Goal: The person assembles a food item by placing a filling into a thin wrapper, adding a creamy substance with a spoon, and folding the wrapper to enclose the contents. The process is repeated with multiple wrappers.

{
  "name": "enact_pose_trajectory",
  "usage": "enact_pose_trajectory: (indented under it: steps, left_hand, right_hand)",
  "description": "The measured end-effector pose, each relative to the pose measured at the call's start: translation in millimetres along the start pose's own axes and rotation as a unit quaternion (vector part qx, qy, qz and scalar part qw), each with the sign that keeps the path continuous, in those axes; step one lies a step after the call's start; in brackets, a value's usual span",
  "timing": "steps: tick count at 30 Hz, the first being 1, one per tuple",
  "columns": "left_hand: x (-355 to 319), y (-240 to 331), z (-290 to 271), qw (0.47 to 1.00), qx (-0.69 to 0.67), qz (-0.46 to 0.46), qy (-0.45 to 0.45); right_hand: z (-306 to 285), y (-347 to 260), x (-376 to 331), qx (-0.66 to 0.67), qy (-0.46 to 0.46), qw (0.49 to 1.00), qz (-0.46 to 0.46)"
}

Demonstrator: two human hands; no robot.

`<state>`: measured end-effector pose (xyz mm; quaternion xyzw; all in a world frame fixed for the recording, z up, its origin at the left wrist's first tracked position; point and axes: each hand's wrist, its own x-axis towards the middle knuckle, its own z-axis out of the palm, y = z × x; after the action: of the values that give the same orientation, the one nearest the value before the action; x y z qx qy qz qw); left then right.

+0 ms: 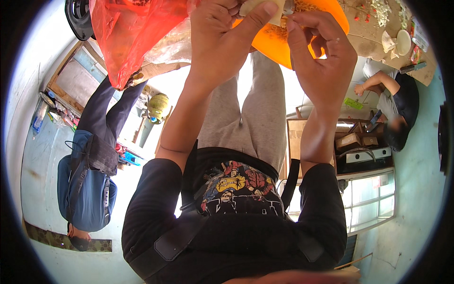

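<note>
At the top of the head view, my left hand point(222, 42) is closed, its thumb pressing on a thin, pale, flat wrapper point(262, 10) that looks like dough. Close to the wrapper's right edge is my right hand point(324, 59), its thumb and forefinger brought together and the other fingers curled. A bit of orange-brown filling and a small greyish piece show by those fingertips; what they grip is too small to name. Beneath both hands lies an orange bowl point(336, 19) with shredded orange-brown filling point(307, 5) in it.
A red plastic bag point(137, 33) hangs to the left, beside clear plastic point(175, 45). On the brown surface point(364, 40) at right sit a round white piece point(403, 42), red bits and white sprigs. One person point(85, 175) stands left; another point(397, 104) is at right.
</note>
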<state>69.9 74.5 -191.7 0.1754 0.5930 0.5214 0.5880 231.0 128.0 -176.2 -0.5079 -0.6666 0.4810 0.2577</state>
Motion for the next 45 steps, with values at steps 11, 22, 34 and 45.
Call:
enact_pose_trajectory:
  steps: [11, 22, 34, 45]
  left_hand:
    - [1.9, 7.7, -0.8, 0.996, -0.087, 0.008, 0.018]
    - [-7.5, -13.0, 7.7, 0.988, -0.151, -0.010, 0.008]
    - [-16.5, -12.9, 4.7, 0.991, -0.133, -0.017, 0.028]
    - [-13.4, -14.7, 4.0, 0.999, 0.009, 0.044, 0.021]
  right_hand:
    - [-5.2, -10.2, 0.2, -0.084, -0.005, 0.994, 0.069]
    - [3.4, 5.6, -2.3, 0.024, -0.031, 0.999, -0.018]
    - [3.8, 26.5, -16.4, 0.231, -0.045, 0.969, 0.075]
    - [5.6, 17.6, -14.7, 0.185, -0.058, 0.975, 0.110]
